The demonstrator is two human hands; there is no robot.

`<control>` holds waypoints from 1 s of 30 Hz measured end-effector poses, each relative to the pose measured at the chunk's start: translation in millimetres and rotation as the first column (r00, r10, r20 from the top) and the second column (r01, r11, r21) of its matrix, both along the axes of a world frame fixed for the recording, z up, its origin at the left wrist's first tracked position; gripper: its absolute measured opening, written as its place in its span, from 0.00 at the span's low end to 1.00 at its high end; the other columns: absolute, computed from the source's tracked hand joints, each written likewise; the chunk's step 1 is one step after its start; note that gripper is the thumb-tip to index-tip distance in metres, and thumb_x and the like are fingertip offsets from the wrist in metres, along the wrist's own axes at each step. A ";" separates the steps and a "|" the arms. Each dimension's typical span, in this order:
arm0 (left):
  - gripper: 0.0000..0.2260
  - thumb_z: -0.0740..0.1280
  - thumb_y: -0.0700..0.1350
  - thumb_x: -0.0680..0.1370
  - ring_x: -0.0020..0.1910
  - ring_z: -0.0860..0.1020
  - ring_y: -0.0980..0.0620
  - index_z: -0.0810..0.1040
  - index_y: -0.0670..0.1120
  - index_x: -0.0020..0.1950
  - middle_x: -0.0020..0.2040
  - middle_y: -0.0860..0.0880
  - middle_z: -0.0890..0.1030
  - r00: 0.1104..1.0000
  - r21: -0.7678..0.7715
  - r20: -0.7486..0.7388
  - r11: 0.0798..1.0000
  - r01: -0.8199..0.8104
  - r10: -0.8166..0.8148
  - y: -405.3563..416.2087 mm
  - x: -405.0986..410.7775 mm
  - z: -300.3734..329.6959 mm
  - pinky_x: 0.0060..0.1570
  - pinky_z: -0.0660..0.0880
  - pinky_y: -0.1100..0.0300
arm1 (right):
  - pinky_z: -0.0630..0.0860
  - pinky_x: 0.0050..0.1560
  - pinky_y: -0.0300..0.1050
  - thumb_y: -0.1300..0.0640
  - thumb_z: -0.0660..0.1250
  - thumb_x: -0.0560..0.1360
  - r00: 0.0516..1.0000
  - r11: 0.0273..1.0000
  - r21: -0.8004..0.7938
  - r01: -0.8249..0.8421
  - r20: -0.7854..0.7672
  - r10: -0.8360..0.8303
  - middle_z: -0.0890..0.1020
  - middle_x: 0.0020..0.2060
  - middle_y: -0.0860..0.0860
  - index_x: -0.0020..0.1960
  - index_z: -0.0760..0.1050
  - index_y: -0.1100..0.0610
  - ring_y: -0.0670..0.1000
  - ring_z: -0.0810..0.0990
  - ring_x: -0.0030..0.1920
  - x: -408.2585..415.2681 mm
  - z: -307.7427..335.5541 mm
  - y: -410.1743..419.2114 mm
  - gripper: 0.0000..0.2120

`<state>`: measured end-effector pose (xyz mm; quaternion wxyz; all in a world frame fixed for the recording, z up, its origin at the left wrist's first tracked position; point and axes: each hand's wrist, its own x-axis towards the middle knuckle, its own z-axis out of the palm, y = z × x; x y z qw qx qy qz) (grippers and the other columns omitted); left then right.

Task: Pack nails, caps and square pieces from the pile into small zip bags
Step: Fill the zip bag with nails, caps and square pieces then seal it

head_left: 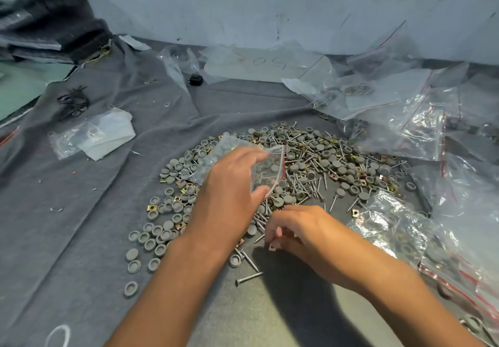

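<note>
Nearest me, a few loose screws-like nails (249,278) lie on the grey cloth (81,211) at the pile's edge. The risk I judge here is a spill: the small zip bag (267,168) hangs tilted over the pile (310,163), and if its red-lined mouth sags or my grip slips, the caps already inside could tip back out; a square piece could also drop short of the opening.

My right hand (299,228) is curled, fingertips pinching what looks like a brass square piece (272,246), though blur leaves me unsure how many it holds. Just beyond, my left hand (232,184) grips the bag, thumb and fingers spreading its mouth.

Farther off, packed bags (421,120) heap at right and a folded plastic sheet (108,133) lies at left.
</note>
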<state>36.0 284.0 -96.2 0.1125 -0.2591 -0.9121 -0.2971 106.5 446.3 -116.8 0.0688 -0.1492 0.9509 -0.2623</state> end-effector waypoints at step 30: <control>0.26 0.78 0.44 0.71 0.50 0.75 0.61 0.77 0.51 0.68 0.61 0.61 0.75 0.994 0.205 0.016 0.973 -0.111 0.110 -4.6 0.5 11.0 0.53 0.71 0.78 | 0.77 0.48 0.45 0.42 0.67 0.79 0.977 0.945 0.250 0.210 -0.007 -0.215 0.74 0.49 0.42 0.49 0.72 0.41 0.47 0.77 0.48 -5.5 -8.5 16.6 0.05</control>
